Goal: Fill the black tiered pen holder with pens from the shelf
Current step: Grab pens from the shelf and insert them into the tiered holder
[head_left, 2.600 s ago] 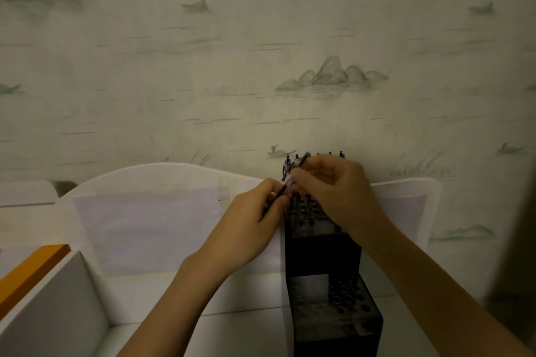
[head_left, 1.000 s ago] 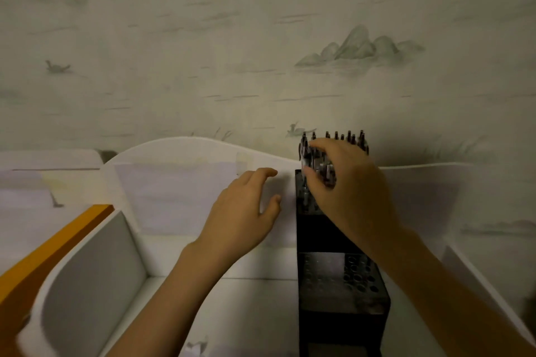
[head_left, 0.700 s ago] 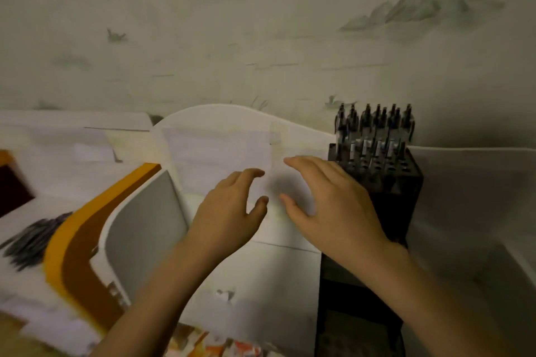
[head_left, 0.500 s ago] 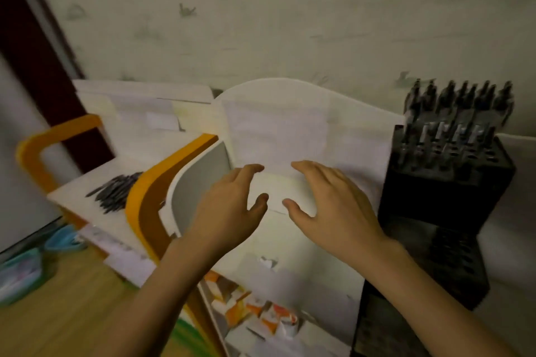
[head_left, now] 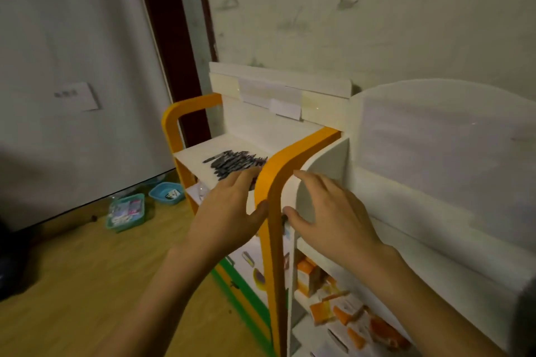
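Over by the door, a loose heap of dark pens (head_left: 235, 163) lies on the white top shelf (head_left: 197, 159) of a small rack with orange side rails (head_left: 272, 211). Both hands hover empty, fingers spread and relaxed: the left hand (head_left: 229, 211) reaches toward the near edge of the pile, its fingertips just short of the pens or barely at them, and the right hand (head_left: 327, 217) hangs on the other side of the rail, in front of a white curved panel (head_left: 319, 162). On the wooden floor (head_left: 72, 284) sit two shallow baskets, a green one (head_left: 126, 213) filled with small packets and a blue one (head_left: 167, 193) holding a card or two. Colourful boxes fill the lower compartments.
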Demonstrator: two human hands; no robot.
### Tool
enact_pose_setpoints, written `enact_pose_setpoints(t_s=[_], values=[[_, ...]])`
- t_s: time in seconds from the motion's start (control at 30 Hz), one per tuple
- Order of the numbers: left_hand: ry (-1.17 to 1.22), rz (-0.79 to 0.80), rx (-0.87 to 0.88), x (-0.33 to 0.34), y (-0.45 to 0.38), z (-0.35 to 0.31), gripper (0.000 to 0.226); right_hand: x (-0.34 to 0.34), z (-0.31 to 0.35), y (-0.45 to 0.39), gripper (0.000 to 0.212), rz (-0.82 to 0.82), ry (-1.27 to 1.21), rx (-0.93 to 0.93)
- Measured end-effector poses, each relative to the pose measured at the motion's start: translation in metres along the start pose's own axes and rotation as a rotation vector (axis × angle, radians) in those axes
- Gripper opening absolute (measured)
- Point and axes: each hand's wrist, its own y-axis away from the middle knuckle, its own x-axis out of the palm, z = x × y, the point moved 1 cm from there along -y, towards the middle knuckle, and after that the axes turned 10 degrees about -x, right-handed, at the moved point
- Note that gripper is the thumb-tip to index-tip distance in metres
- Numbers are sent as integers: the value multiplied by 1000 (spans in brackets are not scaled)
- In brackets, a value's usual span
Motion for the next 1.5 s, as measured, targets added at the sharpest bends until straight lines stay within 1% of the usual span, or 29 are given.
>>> enact_pose_setpoints(t_s=[0.13, 0.3, 0.43, 0.57, 0.77, 0.9, 1.1, 1.23, 1.37, 1.5], values=[[8, -20, -22, -26, -16, 64, 65, 37, 46, -47, 64, 2, 0, -20], [63, -25, -23, -58, -47, 147, 65, 86, 90, -106, 63, -11, 64, -4], [93, 6, -38, -67, -70, 198, 66, 117, 103, -141, 62, 5, 102, 55], [154, 45, -20, -62, -95, 230, 66, 135, 100, -164, 58, 6, 136, 126], [205, 87, 0, -36, -140, 247, 63, 163, 78, -192, 58, 36, 164, 201], [175, 101, 37, -13, -184, 254, 63, 186, 54, -220, 59, 23, 149, 232], [102, 111, 154, 2, -285, 249, 64, 203, 7, -276, 61, -81, 143, 265], [111, 110, 209, 12, -349, 228, 64, 203, -26, -308, 62, -101, 170, 311], [141, 175, 236, 52, -387, 220, 63, 215, -52, -321, 62, -69, 174, 376], [180, 316, 226, 104, -407, 220, 63, 232, -66, -317, 59, -14, 185, 465]])
